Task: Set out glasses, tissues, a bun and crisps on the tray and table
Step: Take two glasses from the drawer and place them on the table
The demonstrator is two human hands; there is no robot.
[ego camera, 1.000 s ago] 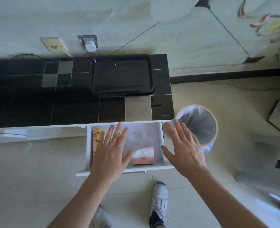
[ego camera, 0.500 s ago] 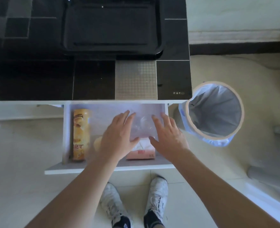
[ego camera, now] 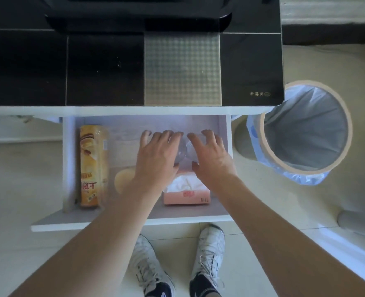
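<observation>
Clear glasses (ego camera: 182, 150) btwn both hands, drawer (ego camera: 132, 224) back edge close.

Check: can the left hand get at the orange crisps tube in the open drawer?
Probably yes. The orange crisps tube lies uncovered along the drawer's left wall, nothing on it; the left hand is just beside it, over the glasses.

Open drawer (ego camera: 69, 168) under the desk (ego camera: 104, 69). Both hands inside: left hand (ego camera: 156, 156) and right hand (ego camera: 212, 159) spread over clear glasses (ego camera: 182, 152). Crisps tube (ego camera: 91, 166) at 9 o'clock; tissue box (ego camera: 187, 192) at 6 o'clock; bun (ego camera: 124, 179) partly hidden.
</observation>
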